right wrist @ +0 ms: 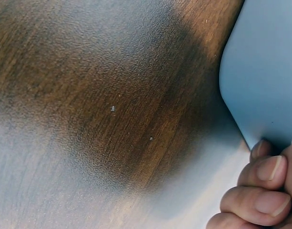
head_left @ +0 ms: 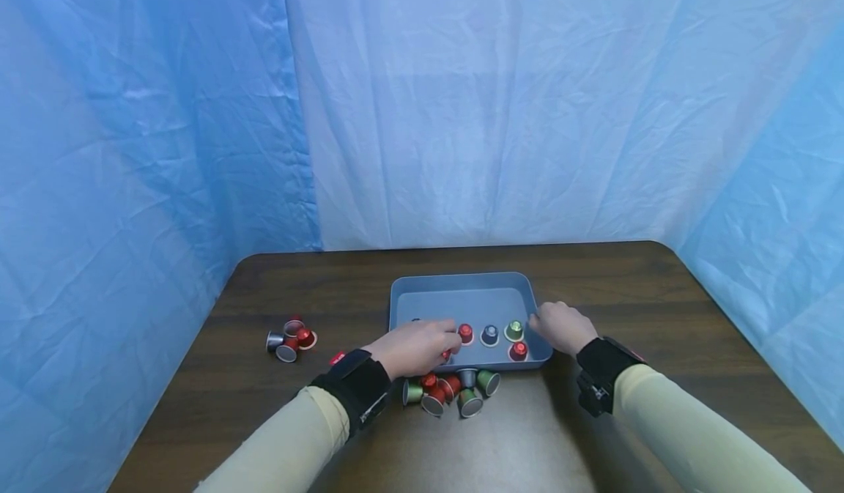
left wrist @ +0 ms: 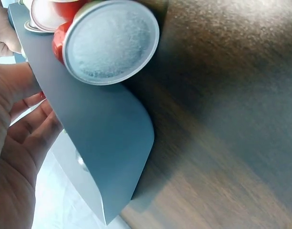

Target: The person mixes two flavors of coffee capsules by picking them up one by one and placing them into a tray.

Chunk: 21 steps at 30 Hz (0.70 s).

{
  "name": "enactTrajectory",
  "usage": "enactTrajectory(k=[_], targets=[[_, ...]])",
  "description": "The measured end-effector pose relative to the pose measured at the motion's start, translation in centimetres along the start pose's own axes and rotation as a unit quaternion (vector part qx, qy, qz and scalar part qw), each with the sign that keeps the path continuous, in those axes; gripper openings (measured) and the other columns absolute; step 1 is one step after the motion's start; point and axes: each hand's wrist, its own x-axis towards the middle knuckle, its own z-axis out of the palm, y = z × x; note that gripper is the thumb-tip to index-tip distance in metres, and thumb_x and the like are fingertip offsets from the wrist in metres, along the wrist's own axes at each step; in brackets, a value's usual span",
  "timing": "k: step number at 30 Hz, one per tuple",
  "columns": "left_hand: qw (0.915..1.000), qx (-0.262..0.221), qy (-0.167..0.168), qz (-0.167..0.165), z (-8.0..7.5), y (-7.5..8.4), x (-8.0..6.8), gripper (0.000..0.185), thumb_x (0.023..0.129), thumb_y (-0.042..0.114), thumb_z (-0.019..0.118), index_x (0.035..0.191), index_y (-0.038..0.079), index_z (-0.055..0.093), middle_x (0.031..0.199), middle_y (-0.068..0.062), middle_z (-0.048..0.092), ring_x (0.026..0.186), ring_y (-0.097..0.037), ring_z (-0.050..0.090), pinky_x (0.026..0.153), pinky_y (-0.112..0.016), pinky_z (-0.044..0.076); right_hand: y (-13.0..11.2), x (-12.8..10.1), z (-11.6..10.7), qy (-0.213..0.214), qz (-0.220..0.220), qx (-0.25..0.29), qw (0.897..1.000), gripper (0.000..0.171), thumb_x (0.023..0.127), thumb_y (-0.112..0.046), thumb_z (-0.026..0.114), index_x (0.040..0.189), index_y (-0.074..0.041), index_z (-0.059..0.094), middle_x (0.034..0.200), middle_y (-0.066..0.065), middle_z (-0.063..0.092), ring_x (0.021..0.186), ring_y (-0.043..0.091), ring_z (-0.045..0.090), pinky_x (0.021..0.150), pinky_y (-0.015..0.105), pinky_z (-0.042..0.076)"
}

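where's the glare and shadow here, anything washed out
Head view: a pale sheen on the table before the tray, a dark shadow below the right hand; left wrist view: bright glare at upper right, shadow beside the tray's corner, background at lower left washed nearly white; right wrist view: pale patches at upper and lower left, a dark band between.

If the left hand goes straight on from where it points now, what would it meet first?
Probably the red capsule standing in the tray, just beyond the fingertips of the left hand in the head view. Depth is unclear, so the hand might pass above it.
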Motion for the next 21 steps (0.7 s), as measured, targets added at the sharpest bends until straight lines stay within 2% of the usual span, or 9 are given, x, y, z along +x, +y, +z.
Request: enactTrajectory(k=[5,16,21], targets=[[1.0000,0.005,-0.001,0.002,0.15,-0.01,0.09,0.025,0.089,0.019,0.081,0.114,0.020,0.075,0.103,0.005,0.062,0.089,-0.008,0.059,0.085,-0.018,0.053,0.07,0.07,-0.02,0.001,0.002,-0.001,1.000,0.027,0.102,-0.022,0.058,0.087,-0.002,0.069,0.065,0.007,0.049,0.059,0.021,0.055,0.057,0.030,0.044],[0.9999,0.005,-0.007,0.014,-0.07,-0.27,-0.05,0.023,0.088,0.020,0.082,0.111,0.020,0.077,0.097,0.007,0.061,0.085,-0.005,0.058,0.082,-0.015,0.051,0.14,0.11,0.07,0.000,0.001,0.004,1.000,0.027,0.102,-0.021,0.057,0.086,-0.002,0.068,0.065,0.007,0.049,0.059,0.021,0.055,0.057,0.030,0.043],[0.9997,0.017,-0.003,0.018,-0.42,-0.63,-0.49,0.023,0.090,0.019,0.080,0.113,0.021,0.076,0.094,0.006,0.059,0.083,-0.006,0.056,0.077,-0.017,0.051,0.31,0.26,0.14,0.008,-0.010,-0.002,1.000,0.030,0.101,-0.020,0.056,0.077,-0.005,0.063,0.064,0.005,0.047,0.058,0.020,0.053,0.055,0.030,0.040]])
